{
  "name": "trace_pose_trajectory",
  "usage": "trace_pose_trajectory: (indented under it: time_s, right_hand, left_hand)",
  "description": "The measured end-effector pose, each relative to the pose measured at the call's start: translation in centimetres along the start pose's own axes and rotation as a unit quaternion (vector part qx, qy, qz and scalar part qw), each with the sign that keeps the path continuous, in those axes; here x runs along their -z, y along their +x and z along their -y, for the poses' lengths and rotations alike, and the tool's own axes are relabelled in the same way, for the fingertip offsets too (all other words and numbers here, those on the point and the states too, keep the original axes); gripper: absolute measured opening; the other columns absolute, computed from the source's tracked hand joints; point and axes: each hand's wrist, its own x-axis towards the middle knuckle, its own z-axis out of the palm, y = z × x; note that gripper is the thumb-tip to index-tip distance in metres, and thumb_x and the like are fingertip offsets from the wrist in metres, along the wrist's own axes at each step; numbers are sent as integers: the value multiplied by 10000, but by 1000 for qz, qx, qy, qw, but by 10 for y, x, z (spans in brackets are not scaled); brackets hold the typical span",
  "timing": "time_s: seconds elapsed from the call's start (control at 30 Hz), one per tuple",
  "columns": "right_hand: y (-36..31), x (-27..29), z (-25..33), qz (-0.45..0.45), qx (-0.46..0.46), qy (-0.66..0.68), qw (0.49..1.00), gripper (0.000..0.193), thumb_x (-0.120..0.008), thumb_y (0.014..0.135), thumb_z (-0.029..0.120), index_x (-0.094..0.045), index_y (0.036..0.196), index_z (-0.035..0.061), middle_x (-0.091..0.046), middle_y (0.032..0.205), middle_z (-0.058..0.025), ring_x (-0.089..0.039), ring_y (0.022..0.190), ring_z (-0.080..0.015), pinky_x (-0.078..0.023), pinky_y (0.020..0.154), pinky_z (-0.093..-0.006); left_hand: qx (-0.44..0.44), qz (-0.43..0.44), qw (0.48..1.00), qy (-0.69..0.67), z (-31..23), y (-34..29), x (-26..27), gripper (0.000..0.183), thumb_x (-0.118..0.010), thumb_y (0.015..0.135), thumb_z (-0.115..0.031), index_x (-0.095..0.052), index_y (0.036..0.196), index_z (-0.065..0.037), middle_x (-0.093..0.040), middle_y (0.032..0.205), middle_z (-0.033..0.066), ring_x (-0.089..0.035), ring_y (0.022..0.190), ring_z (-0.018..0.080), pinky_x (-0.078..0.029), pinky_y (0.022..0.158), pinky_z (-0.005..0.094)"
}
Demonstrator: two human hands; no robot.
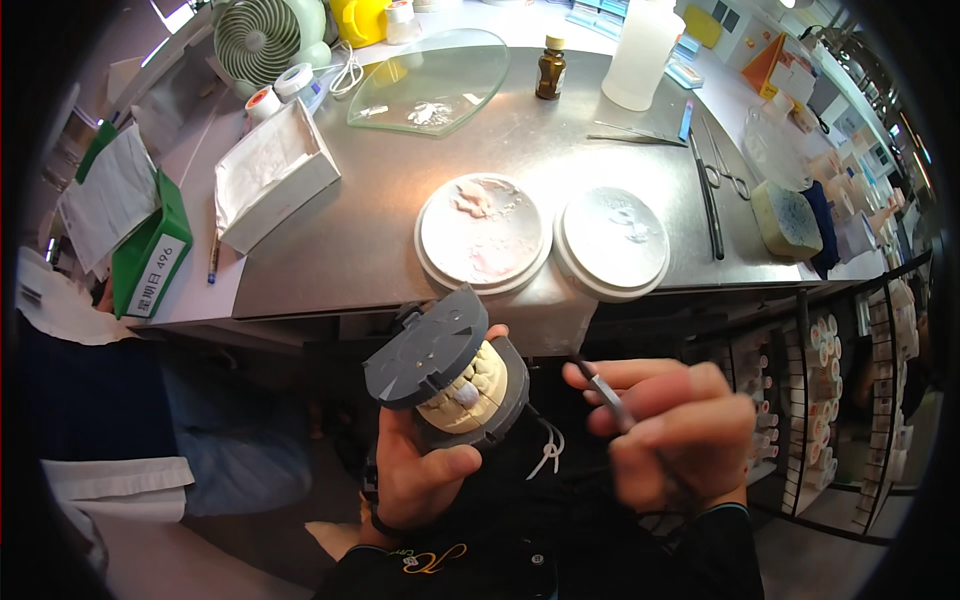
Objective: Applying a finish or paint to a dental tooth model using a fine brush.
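Observation:
My left hand (418, 478) is wrapped round a dark grey dental articulator (428, 345), held tilted over my lap in front of the bench edge. Set in it is a cream plaster tooth model (485, 400), with one pale lilac tooth near the front. To its right, my right hand (690, 430) pinches a slim brush (606, 392) with a silver ferrule and dark tip. The tip points at the model but stays apart from it. Part of the right hand is blurred. Beyond the hands, a round white dish (436, 225) carries pinkish paste; beside it another white dish (590, 225) bears a whitish smear.
A glass plate (470, 60), brown bottle (550, 70) and white plastic bottle (640, 60) stand farther back. Tweezers (640, 133), scissors (738, 184) and a sponge (786, 220) lie right. Leftward are a white box (318, 178), a fan (262, 45) and another person's leg (240, 440).

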Motion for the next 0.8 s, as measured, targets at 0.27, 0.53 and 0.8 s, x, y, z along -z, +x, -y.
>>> trace_pose_trajectory:
  time_s: [0.27,0.53,0.8]
  right_hand:
    - [-16,35,-53,120,-189,-285,932,295,-506,913,286,-564,951,-1,-559,766,-167,-523,621,-317,-426,573,-346]
    - [-11,34,-40,162,-458,91,869,339,-476,943,293,-584,986,-25,-593,687,-57,-523,555,-91,-379,481,-219]
    - [-5,43,-14,170,-519,252,799,328,-425,955,246,-584,1021,-33,-639,705,-97,-525,487,-51,-345,407,-149]
  left_hand:
    - [-63,-17,991,114,7,0,-6,914,-748,657,-176,-224,1393,-39,-293,1376,279,-313,1287,405,-251,1079,457]
    - [-91,-60,954,280,15,-9,-1,929,-785,637,-116,-227,1377,-40,-340,1352,247,-382,1247,334,-352,1019,406]
    - [-189,-21,801,568,18,-8,8,765,-779,594,-10,-386,1250,-42,-312,1317,235,-349,1250,369,-377,975,460]
